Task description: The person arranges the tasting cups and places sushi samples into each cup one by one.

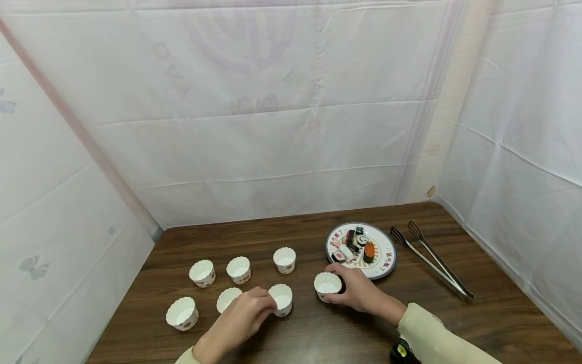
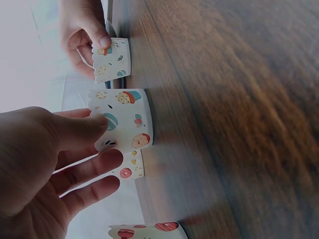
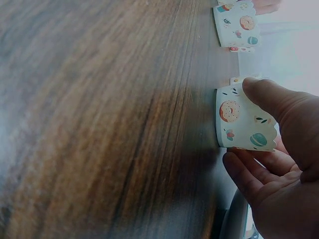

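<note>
My left hand pinches the near-side wall of a white paper baking cup by its scalloped rim. In the left wrist view the thumb lies on the printed side of that cup, which stands upright on the wood. To the right, my right hand grips a second baking cup just in front of the plate. The right wrist view has its thumb over the side of this cup and the fingers around the far side. Both cups look empty inside.
Several more baking cups stand on the left of the brown table; my left hand partly covers one. A round plate with sushi pieces sits behind the right hand, and metal tongs lie at the right.
</note>
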The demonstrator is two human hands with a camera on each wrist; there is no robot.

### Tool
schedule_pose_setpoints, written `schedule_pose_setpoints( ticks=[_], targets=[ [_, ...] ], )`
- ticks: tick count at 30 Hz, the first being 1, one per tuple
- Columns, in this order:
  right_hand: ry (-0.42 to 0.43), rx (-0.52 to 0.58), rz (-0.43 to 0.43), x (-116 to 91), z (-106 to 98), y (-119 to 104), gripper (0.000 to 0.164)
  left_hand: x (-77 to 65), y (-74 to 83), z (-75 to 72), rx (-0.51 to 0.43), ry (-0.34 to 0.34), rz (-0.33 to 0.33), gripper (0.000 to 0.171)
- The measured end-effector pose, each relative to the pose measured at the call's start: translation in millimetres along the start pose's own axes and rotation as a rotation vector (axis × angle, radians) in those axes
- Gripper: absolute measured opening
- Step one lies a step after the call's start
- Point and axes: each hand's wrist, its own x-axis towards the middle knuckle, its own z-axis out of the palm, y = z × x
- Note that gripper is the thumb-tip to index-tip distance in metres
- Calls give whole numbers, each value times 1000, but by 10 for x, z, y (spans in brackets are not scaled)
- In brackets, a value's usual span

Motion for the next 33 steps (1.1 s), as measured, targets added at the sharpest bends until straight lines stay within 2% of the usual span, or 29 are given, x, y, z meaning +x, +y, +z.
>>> schedule_pose_setpoints(
  ticks=[15, 24, 33],
  targets=[
    [-10, 2, 11, 4, -9, -13, 47, 5, -15, 2, -15, -10, 18, 20],
    [-13, 5, 10, 12, -12, -22, 47, -1, -22, -21, -28, -26, 15, 14],
    [-29, -15, 17, 63, 19, -26, 49, 1, -13, -13, -25, -19, 21, 22]
  ],
)
